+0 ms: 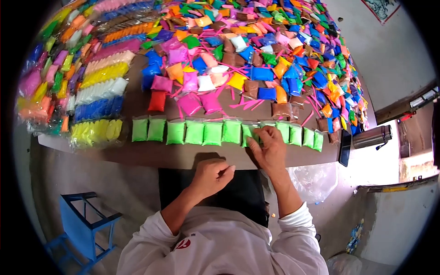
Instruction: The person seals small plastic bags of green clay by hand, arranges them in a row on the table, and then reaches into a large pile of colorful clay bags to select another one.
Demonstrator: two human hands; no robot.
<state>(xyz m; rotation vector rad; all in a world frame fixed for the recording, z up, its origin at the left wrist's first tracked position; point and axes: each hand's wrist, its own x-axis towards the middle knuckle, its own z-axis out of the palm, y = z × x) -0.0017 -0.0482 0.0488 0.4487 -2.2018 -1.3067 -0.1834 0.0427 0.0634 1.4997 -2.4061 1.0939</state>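
Several bright green packets (195, 132) lie side by side in a row along the near part of the brown table (137, 155). My right hand (270, 149) is over the right half of the row, its fingertips on a green packet (248, 133) and thumb apart from the fingers; the hand hides parts of the neighbouring packets. Just off the table's near edge, my left hand (212, 178) is curled closed in front of my body, below the middle of the row. Whether anything is inside its fingers is hidden.
Multicoloured packets (262, 74) and pink strips cover the table's far side. Bundled packets (100, 88) lie at the left. A dark phone (345, 149) and a metal flask (372, 137) are at the right edge. A blue stool (85, 224) stands on the floor, lower left.
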